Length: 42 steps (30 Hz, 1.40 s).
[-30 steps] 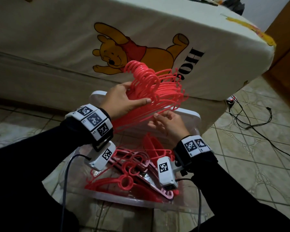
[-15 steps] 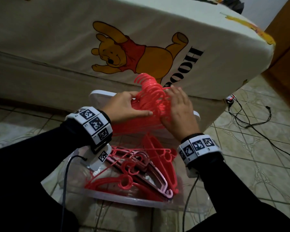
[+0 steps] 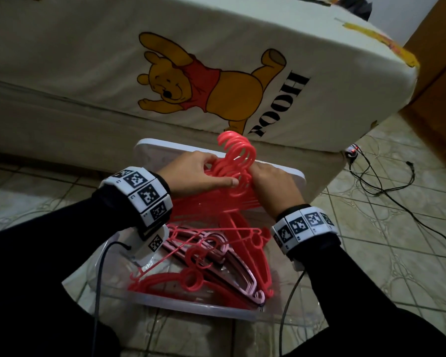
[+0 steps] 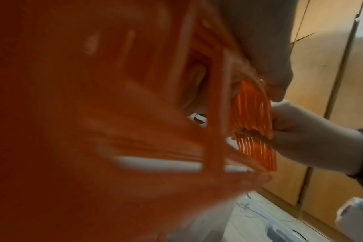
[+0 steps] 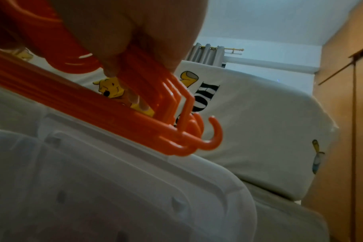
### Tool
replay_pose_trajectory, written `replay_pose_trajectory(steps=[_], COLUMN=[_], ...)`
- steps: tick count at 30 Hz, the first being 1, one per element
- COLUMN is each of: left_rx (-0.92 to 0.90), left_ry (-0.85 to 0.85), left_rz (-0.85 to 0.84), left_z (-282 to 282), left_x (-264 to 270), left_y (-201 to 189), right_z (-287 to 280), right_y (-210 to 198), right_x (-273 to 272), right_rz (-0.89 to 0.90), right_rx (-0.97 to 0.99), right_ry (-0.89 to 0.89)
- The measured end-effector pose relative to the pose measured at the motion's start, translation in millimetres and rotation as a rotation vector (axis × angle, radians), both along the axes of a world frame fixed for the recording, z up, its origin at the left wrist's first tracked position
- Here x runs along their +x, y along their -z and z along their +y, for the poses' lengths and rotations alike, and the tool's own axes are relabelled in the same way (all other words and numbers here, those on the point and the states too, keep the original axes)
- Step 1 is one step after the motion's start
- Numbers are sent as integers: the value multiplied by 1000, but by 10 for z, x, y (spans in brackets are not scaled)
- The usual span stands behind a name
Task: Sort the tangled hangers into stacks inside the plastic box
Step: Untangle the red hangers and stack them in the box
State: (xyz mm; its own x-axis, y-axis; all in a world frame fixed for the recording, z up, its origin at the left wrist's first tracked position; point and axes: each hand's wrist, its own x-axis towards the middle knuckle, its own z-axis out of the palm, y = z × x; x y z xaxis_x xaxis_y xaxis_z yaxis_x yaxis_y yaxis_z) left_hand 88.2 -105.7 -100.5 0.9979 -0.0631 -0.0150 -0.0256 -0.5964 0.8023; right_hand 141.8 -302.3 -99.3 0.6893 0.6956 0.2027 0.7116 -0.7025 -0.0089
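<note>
A bundle of coral-red hangers [image 3: 236, 161] is held upright over the far end of the clear plastic box [image 3: 204, 309], hooks fanned upward. My left hand [image 3: 204, 173] grips the bundle from the left, thumb stretched across its necks. My right hand [image 3: 271, 184] grips it from the right, fingers curled round the shoulders [image 5: 155, 98]. In the left wrist view the hangers [image 4: 251, 117] fill the frame, blurred, with the right hand [image 4: 300, 131] beyond them. More red and pink hangers [image 3: 216, 264] lie tangled in the box below.
The box's white lid [image 3: 165, 150] leans behind it against a bed draped with a cartoon-bear sheet [image 3: 204, 86]. Black cables [image 3: 386, 184] trail over the tiled floor at right. A wooden wardrobe [image 3: 443, 81] stands at far right.
The bundle has come down and closer to the box. My right hand moved from beneath the hangers up to their right side and closed round them.
</note>
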Motion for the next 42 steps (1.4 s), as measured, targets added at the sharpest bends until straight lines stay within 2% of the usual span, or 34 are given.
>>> replay_pose_trajectory(steps=[3,6,13,19,23,30,35,40,42], left_rx=[14,96,541,627,602,527,576,436,422], left_ry=[42,67,257,176,166,94,74,96,83], left_rz=[1,33,122,61,53,49,18,30,8], left_z=[6,-4,95,44,-15,-32,-41,-128,-143], left_x=[-12,-10,-6,-70,-126,-81,-46,-75,-76], left_y=[7,3,-75,61,168,119,107,118,119], right_z=[52,77,77,138,181,141,123,155,174], right_y=[19,34,78,128,186,176,155,106,110], right_x=[-31,-39,31,53,-25,-35,-35,-61,-44], right_rz=[66,160,310,376,316,272,228,156,178], right_rx=[97,85,74,19,-118,4,-73,31,-16], right_ry=[-105,-53,-60,-91,-83,6,65,35,47])
